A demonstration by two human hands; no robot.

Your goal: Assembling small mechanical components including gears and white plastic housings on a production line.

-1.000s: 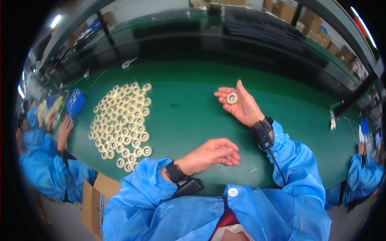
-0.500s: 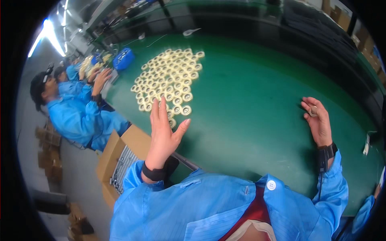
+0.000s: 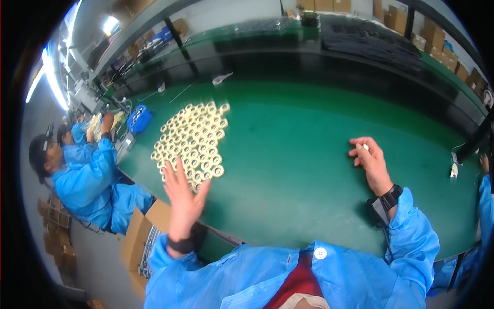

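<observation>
A broad patch of small round cream pieces with metal centres (image 3: 210, 142) lies on the green tabletop, left of middle. They look like little wheels or bearings, packed close together in one layer. My left hand (image 3: 184, 208) is open at the near edge of this patch, its fingers spread and its fingertips over the nearest pieces. Whether they touch the pieces I cannot tell. Far to the right, my right hand (image 3: 374, 167) is raised over the table. Its bent fingers hold a small cream piece (image 3: 366, 147), mostly hidden by them.
A blue bin (image 3: 139, 119) stands beyond the patch at the left. An open cardboard box (image 3: 135, 233) with metal rods sits below the table edge. Co-workers in blue (image 3: 85, 172) sit along the left. A dark post (image 3: 472, 141) rises at the right.
My view has tilted up, so the far shelf shows more and the patch sits lower. My right hand has turned, and its piece shows less. My left hand stays spread by the patch.
</observation>
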